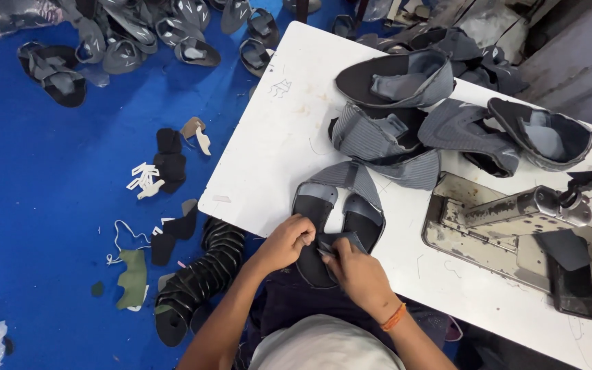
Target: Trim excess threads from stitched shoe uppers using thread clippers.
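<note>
A grey and black shoe upper (pixel 340 205) lies flat at the near edge of the white table (pixel 275 137). My left hand (pixel 286 241) pinches its black inner edge from the left. My right hand (pixel 358 274), with an orange band at the wrist, grips the same black part from the right, fingers closed on the fabric. Both hands meet at the upper's near end, which hangs slightly over the table edge.
A pile of several grey shoe uppers (pixel 405 116) lies further back on the table. A sewing machine bed (pixel 515 226) sits to the right. Black pieces, scraps and more uppers (pixel 138 34) lie on the blue floor (pixel 35 171) to the left.
</note>
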